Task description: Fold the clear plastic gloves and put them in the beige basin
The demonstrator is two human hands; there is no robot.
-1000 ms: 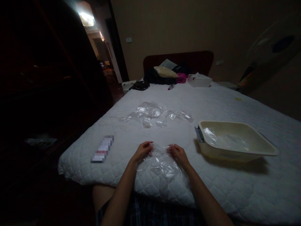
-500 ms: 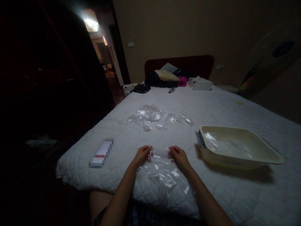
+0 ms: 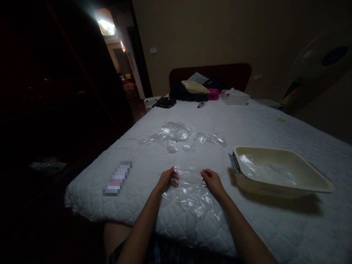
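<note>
Clear, crinkled plastic film (image 3: 194, 196) lies on the white quilted bed cover (image 3: 247, 124) between the person's hands. Its upper part looks spread out, while the lower part is rumpled. A loose heap of clear plastic pieces (image 3: 176, 132) remains beyond it, and more plastic sits inside the cream rectangular tub (image 3: 275, 187). The film's top edge runs left to right and its body points toward the person; its long axis is unclear. The right hand (image 3: 213, 182) appears to pinch a corner; whether the left hand (image 3: 166, 180) grips cannot be told.

Forearms (image 3: 147, 220) extended forward; left hand (image 3: 166, 179), right hand (image 3: 212, 180) apart, fingers (image 3: 205, 172) bent inward, right ones pinched.
</note>
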